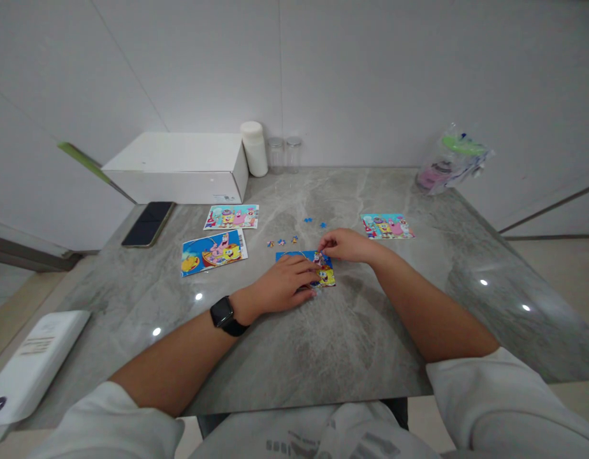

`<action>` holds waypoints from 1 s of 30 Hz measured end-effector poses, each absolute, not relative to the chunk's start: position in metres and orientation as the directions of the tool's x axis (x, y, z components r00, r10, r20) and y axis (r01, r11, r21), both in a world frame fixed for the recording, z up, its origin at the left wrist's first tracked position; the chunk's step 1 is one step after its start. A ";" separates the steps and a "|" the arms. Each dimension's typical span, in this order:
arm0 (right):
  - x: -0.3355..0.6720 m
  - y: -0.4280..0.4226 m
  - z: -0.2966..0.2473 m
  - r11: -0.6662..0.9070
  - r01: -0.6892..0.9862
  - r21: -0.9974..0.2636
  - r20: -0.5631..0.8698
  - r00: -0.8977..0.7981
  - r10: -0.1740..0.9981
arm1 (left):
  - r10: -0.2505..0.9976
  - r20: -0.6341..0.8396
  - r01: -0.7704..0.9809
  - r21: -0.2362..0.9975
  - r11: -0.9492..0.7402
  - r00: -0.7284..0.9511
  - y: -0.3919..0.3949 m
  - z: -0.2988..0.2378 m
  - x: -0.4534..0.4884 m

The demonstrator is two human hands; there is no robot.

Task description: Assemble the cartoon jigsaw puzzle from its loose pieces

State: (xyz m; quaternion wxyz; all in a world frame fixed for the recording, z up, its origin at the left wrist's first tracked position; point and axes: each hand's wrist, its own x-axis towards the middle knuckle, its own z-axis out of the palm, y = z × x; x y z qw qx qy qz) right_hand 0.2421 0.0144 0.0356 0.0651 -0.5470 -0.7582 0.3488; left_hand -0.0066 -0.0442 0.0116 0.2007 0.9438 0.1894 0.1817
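Note:
A small cartoon jigsaw puzzle (327,276), blue with a yellow figure, lies on the table in front of me. My left hand (290,282) rests over it palm down, fingers stretched out and covering much of its left part. At the puzzle's upper right edge, my right hand (340,246) has thumb and fingertips pinched together on a puzzle piece, which the fingers mostly hide. Loose multicoloured puzzle pieces (282,242) form a short row just beyond my left hand. Farther back are two blue puzzle pieces (322,225).
Picture cards (214,252) lie left, another card (387,226) right. A phone (148,224), white box (174,169), white bottle (254,150) and clear jars (293,155) stand or lie behind. A plastic bag (450,162) sits back right; a white device (39,363) lies front left.

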 end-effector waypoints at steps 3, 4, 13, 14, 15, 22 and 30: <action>0.245 0.015 0.034 0.136 0.771 -0.622 -0.297 -0.393 0.870 | 0.417 0.271 0.271 0.446 -0.853 0.867 -0.044 0.009 -0.007; 0.246 0.016 0.033 0.131 0.767 -0.629 -0.302 -0.396 0.867 | 0.413 0.271 0.267 0.446 -0.854 0.869 -0.044 0.008 -0.008; 0.246 0.013 0.035 0.181 0.762 -0.621 -0.312 -0.453 0.835 | 0.385 0.240 0.254 0.440 -0.861 0.891 -0.046 0.010 -0.007; 0.246 0.013 0.035 0.182 0.763 -0.620 -0.311 -0.453 0.836 | 0.386 0.228 0.261 0.436 -0.861 0.894 -0.046 0.010 -0.007; 0.246 0.014 0.034 0.185 0.764 -0.618 -0.310 -0.453 0.836 | 0.386 0.218 0.266 0.432 -0.862 0.896 -0.046 0.010 -0.007; 0.249 0.017 0.026 0.188 0.776 -0.602 -0.316 -0.448 0.836 | 0.382 0.183 0.279 0.419 -0.864 0.906 -0.045 0.010 -0.007; 0.247 0.017 0.028 0.197 0.818 -0.540 -0.326 -0.419 0.847 | 0.369 0.206 0.262 0.411 -0.873 0.906 -0.044 0.006 -0.008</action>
